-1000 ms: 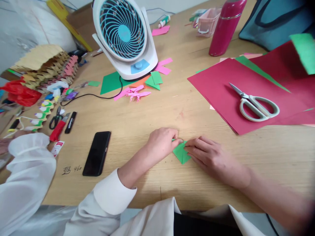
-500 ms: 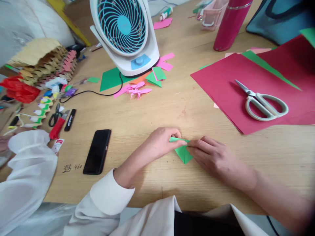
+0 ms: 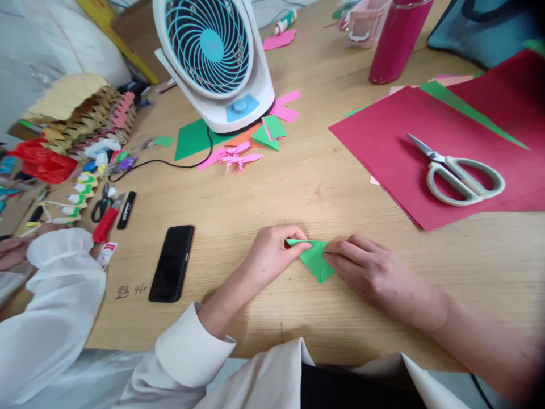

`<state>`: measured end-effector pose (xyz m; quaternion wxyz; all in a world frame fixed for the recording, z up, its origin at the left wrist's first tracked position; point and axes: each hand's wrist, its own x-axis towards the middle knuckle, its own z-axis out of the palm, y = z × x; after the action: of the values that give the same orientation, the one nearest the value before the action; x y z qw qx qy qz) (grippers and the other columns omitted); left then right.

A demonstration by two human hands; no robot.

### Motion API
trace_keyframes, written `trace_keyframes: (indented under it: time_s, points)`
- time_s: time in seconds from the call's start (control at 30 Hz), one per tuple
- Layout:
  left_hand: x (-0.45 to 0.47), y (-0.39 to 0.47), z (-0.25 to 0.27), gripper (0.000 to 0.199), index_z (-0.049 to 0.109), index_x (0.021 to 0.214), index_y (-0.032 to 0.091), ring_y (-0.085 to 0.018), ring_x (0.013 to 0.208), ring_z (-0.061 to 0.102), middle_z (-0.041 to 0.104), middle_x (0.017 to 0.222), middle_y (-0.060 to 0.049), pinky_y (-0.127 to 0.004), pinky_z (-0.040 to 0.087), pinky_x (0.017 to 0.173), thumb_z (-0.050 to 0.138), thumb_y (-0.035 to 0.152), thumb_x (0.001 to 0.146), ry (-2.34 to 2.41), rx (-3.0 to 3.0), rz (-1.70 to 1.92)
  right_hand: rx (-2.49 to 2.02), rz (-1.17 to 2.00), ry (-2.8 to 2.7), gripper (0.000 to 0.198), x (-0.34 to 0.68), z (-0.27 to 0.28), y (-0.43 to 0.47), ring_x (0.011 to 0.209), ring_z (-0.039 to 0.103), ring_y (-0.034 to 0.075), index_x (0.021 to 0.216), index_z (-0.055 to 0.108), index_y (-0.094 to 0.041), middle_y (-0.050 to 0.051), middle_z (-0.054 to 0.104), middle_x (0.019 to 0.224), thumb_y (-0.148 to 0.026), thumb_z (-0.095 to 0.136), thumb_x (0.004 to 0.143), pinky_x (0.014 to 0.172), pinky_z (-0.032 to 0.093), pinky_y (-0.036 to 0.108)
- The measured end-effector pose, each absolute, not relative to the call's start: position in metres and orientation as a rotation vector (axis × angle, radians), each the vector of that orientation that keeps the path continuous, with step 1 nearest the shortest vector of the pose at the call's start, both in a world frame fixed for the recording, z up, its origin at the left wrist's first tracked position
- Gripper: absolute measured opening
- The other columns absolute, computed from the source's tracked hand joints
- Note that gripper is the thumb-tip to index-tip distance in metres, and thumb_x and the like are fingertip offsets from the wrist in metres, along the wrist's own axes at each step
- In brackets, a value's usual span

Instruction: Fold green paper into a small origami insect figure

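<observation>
A small piece of folded green paper (image 3: 318, 262), roughly a triangle with its point toward me, lies between my hands near the table's front edge. My left hand (image 3: 276, 250) pinches its left corner between thumb and fingers. On the other side, my right hand (image 3: 361, 261) has its fingers closed on the right part of the paper and hides that corner. Creases run down the middle of the paper. Beyond my hands lie folded pink paper pieces (image 3: 240, 157) and small green paper pieces (image 3: 269, 133).
A white fan (image 3: 244, 108) stands at the back. Scissors (image 3: 462, 176) lie on red paper sheets (image 3: 383, 142) at right, below a magenta bottle (image 3: 395, 45). A black phone (image 3: 171, 263) is left of my hands. Another person's white sleeve (image 3: 63, 284) reaches in near a red-handled knife (image 3: 106, 223).
My left hand has slid slightly left along the paper's upper edge, and more of the green surface shows between the hands. My right hand stays in place. The camera view has shifted a little.
</observation>
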<state>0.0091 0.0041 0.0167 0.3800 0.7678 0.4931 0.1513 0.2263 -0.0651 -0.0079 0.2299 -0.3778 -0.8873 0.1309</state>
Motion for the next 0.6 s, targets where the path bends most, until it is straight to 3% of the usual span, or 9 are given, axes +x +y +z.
trace_keyframes:
  time_s: [0.13, 0.6]
  points:
    - [0.0085, 0.0018, 0.0138, 0.005, 0.071, 0.076, 0.019, -0.008, 0.060, 0.054, 0.070, 0.073, 0.004, -0.021, 0.038, 0.058, 0.071, 0.019, 0.082, 1.237, 1.974, 0.435, -1.049, 0.362, -2.441, 0.023, 0.2260, -0.0094, -0.0648, 0.087, 0.050, 0.022, 0.107, 0.066, -0.008, 0.013, 0.064, 0.108, -0.013, 0.044, 0.099, 0.078, 0.049, 0.037]
    - [-0.0001, 0.0043, 0.0229, 0.018, 0.069, 0.068, 0.018, -0.007, 0.051, 0.044, 0.061, 0.059, 0.006, -0.022, 0.033, 0.054, 0.071, 0.024, 0.085, 1.254, 2.176, 0.340, -1.074, 0.307, -2.479, 0.026, 0.2265, -0.0077, -0.0674, 0.086, 0.052, 0.023, 0.107, 0.067, -0.008, 0.014, 0.065, 0.109, -0.012, 0.042, 0.099, 0.076, 0.050, 0.037]
